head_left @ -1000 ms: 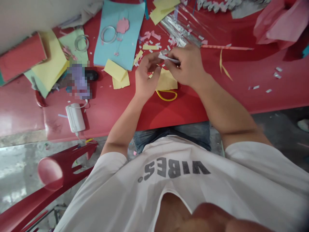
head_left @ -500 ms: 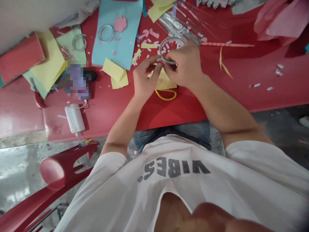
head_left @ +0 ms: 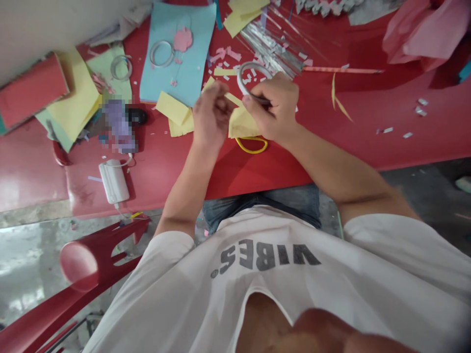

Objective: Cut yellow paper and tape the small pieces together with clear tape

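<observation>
My right hand [head_left: 276, 107] is closed round the near edge of a roll of tape [head_left: 241, 78], a thin pale ring standing on edge above the table. To its left, my left hand [head_left: 212, 116] has its fingers curled in, slightly blurred; whether a small piece sits in them is hidden. A narrow yellow strip [head_left: 234, 99] shows between the two hands. Below them lies yellow paper [head_left: 243, 123], partly covered by my right hand, with the yellow loop handles [head_left: 252, 146] of what look like scissors sticking out beneath it.
Blue paper [head_left: 176, 78] with another tape roll [head_left: 162, 54] and a pink paper flower [head_left: 183, 39] lies on the red table [head_left: 176, 171]. White scraps and clear plastic wrap [head_left: 268, 44] are beyond my hands. A pencil [head_left: 342, 70] lies right, a white power bank [head_left: 114, 181] left.
My hands have moved apart from their fingertip-to-fingertip position. The left has turned and shifted slightly left; the right has moved slightly left and down with the tape roll.
</observation>
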Available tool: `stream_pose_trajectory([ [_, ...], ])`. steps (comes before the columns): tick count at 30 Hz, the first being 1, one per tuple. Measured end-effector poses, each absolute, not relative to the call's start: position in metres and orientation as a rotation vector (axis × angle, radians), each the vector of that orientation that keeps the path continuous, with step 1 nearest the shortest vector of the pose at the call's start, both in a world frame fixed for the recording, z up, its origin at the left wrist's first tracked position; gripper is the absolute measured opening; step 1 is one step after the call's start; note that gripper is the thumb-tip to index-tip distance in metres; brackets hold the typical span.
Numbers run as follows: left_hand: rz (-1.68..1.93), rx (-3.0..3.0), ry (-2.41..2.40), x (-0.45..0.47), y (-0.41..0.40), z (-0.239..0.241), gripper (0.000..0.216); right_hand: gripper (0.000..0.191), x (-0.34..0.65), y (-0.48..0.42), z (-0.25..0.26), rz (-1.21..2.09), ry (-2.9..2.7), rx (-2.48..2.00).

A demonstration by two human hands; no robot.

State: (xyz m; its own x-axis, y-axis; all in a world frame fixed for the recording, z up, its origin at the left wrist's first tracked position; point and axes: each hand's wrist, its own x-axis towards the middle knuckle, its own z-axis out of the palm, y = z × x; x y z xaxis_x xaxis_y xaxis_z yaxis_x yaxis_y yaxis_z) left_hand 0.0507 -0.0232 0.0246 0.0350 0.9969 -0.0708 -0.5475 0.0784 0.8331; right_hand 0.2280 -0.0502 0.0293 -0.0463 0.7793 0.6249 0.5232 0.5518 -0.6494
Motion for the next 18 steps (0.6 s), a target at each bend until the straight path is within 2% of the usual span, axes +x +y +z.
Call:
stream_pose_trajectory([
  [4,1.498,0.658,0.776,0.019,0.000,0.023,0.022,0.033,0.247,-0.033,0.030,0.119,-1.765,-1.147],
  [7,1.439,0.726,0.758,0.020,0.000,0.020,0.014,0.018,0.273,0.001,0.005,-0.015,-1.906,-1.394],
  [10,1.402,0.867,0.776,0.037,-0.010,0.012,0.016,0.033,0.293,0.031,-0.027,-0.027,-1.802,-1.464],
  [12,1.376,0.997,0.791,0.046,-0.015,0.006,0.017,0.026,0.296,0.037,-0.036,-0.038,-1.734,-1.472],
  [14,1.363,1.089,0.790,0.052,-0.019,0.002,0.019,0.012,0.289,0.029,-0.027,0.018,-1.698,-1.432],
  [18,1.294,1.141,0.684,0.056,-0.030,0.009,0.023,0.027,0.262,-0.013,0.018,0.120,-1.638,-1.125],
])
